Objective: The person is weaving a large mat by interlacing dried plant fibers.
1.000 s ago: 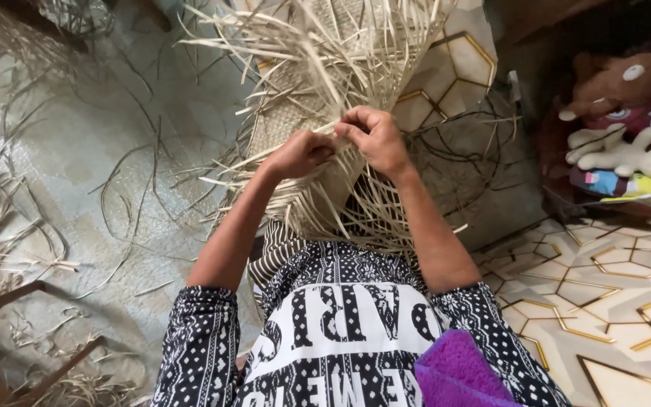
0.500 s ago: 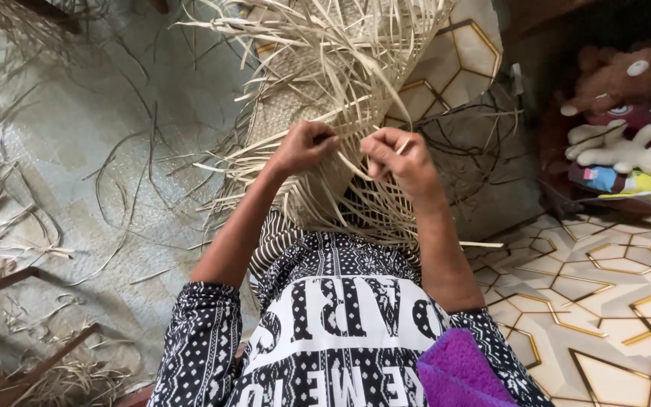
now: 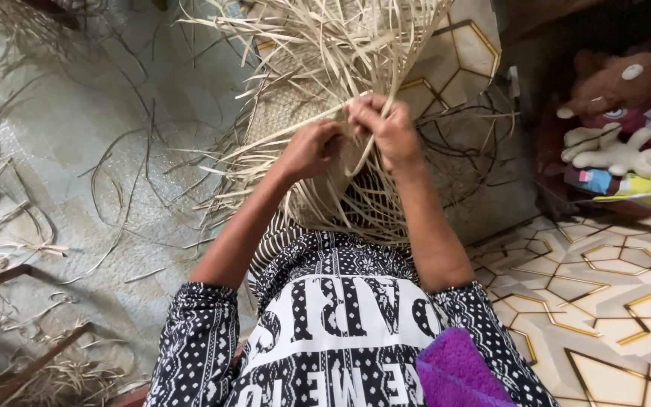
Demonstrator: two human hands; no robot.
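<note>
left hand (image 3: 312, 148) closed down on the woven mat (image 3: 318, 188) in their lap, gripping a pale strip | right hand (image 3: 386, 128) just beside it, fingers pinched tight on a loose straw strand (image 3: 325, 114) | mat's unwoven ends fan out up top | stuffed toys (image 3: 619, 113) off right | purple cloth (image 3: 457, 373) by their hip

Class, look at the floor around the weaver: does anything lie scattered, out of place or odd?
Yes. Loose dry strips lie scattered over the grey mat left of the woven piece, whose unwoven ends stick out raggedly. Both hands, left and right, grip strips there. Soft toys are heaped at the right.
</note>
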